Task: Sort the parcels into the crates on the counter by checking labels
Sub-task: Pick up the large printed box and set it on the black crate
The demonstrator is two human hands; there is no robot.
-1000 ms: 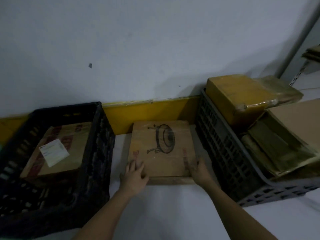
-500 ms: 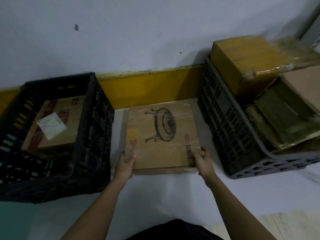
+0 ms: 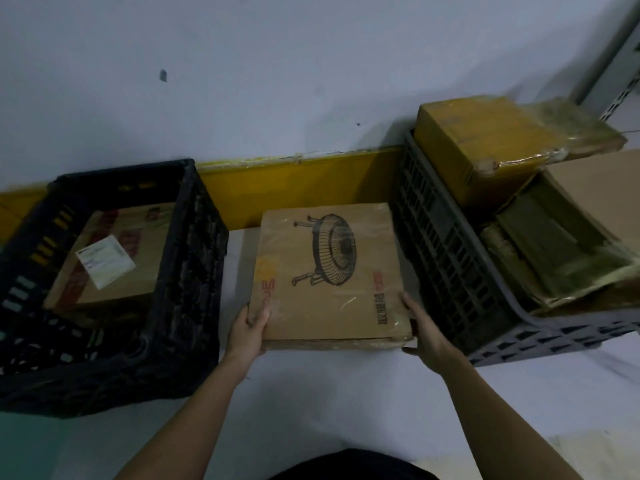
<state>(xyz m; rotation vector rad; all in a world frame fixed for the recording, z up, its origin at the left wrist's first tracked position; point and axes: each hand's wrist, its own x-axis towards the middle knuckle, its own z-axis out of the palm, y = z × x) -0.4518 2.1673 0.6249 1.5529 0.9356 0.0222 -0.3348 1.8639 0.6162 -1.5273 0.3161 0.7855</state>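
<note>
A flat brown cardboard parcel [image 3: 329, 271] with a black drawing of a round fan-like heater lies on the white counter [image 3: 346, 403] between two crates. My left hand [image 3: 247, 329] grips its near left corner, thumb on top. My right hand [image 3: 424, 336] grips its near right corner, thumb along the right edge. The black crate [image 3: 187, 271] on the left holds a brown parcel [image 3: 114, 258] bearing a white label [image 3: 104, 261]. The grey crate [image 3: 446, 258] on the right is stacked with several parcels, a yellowish box [image 3: 485, 143] on top.
A white wall with a yellow strip [image 3: 298, 188] runs behind the counter. A grey metal shelf upright [image 3: 620, 84] stands at the far right. A dark garment [image 3: 349, 465] shows at the bottom edge. A teal surface [image 3: 24, 445] lies at bottom left.
My hands have shifted from the parcel's top near edge to its near corners and now grip it. The parcel's near edge has come slightly toward me.
</note>
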